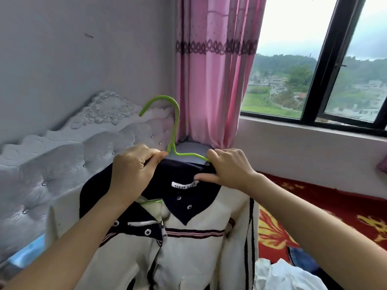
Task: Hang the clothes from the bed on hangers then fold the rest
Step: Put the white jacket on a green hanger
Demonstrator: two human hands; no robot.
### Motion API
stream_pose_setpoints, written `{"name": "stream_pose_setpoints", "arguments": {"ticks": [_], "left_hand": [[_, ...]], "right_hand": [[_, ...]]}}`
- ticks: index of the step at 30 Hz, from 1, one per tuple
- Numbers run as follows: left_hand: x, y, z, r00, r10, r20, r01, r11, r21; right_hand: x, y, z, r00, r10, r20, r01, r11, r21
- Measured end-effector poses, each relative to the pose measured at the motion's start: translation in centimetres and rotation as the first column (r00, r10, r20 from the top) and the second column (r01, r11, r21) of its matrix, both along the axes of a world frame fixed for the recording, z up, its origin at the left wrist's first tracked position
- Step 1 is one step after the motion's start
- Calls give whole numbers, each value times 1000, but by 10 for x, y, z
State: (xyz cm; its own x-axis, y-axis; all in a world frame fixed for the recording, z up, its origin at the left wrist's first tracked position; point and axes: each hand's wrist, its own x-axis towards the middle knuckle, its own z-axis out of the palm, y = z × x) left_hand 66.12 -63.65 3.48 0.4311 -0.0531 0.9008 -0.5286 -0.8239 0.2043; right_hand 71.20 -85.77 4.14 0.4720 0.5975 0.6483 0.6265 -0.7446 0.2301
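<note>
Cream-and-navy knitted zip jacket [188, 248] hangs above red patterned bedspread [314, 206], draped on green wire hanger [174, 126] | left hand [134, 170], right hand [230, 170] each pinch navy collar [184, 172] | advice: seat shoulders evenly before hooking

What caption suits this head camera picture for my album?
Fitting a jacket onto a green hanger: left hand and right hand grip its collar.
</note>
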Motion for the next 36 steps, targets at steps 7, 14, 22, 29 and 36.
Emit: {"name": "stream_pose_setpoints", "arguments": {"ticks": [7,14,22,29,36], "left_hand": [[-93,36,-12,981,195,-16,-195,978,-78],[-210,90,-10,839,543,39,-544,835,80],[-387,139,-13,516,840,165,-852,484,199],[-566,175,-15,301,948,102,-944,281,174],[-740,219,-14,-32,988,-148,-983,-4,184]], "right_hand": [[-34,54,33,699,483,-527,-464,868,180],[-96,155,22,456,586,-669,-644,737,206],[-235,255,21,310,744,-592,-819,525,231],[-400,344,29,243,811,-532,-907,384,171],[-516,426,19,276,806,-523,-882,429,195]]}}
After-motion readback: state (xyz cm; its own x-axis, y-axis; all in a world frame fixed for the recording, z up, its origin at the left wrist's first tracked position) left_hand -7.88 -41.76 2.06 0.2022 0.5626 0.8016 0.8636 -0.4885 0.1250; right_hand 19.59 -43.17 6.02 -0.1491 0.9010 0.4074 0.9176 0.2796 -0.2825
